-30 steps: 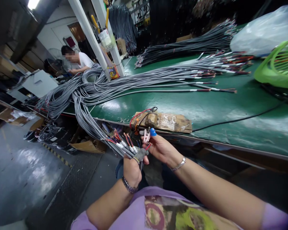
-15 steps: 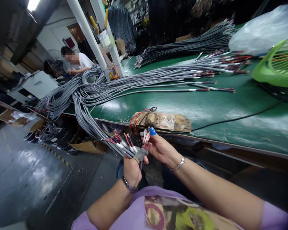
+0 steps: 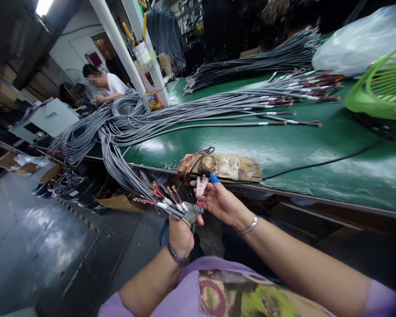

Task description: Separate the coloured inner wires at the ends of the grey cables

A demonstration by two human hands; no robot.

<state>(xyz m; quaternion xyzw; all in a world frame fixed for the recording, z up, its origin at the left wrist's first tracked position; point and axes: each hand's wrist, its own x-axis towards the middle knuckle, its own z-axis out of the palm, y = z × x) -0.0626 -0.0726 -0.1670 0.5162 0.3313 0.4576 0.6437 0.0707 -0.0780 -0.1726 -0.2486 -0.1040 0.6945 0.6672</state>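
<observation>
My left hand (image 3: 181, 235) is closed around a bundle of grey cables (image 3: 137, 187). Their stripped ends, with red, blue and dark wires (image 3: 158, 191) and white sleeves, fan out above my fist. A grey cover (image 3: 192, 214) sits on its thumb. My right hand (image 3: 222, 204), with a blue fingertip cover (image 3: 214, 178) on the thumb, is just to the right. Against its curled fingers is a blurred pale pink clip (image 3: 202, 187), with the thumb raised off it. Several red wire ends (image 3: 203, 202) stick out between my hands. A wooden block (image 3: 234, 168) with wires lies just beyond.
More grey cables (image 3: 191, 108) stretch across the green table (image 3: 303, 152), with black cables (image 3: 251, 66) behind. A green fan (image 3: 379, 94) and a white plastic bag (image 3: 356, 42) stand right. A post (image 3: 119, 48) rises at the back; a co-worker (image 3: 114, 86) sits beyond.
My right thumb has lifted and moved slightly right, away from the pink clip. The wire ends over my left fist have spread a little to the left.
</observation>
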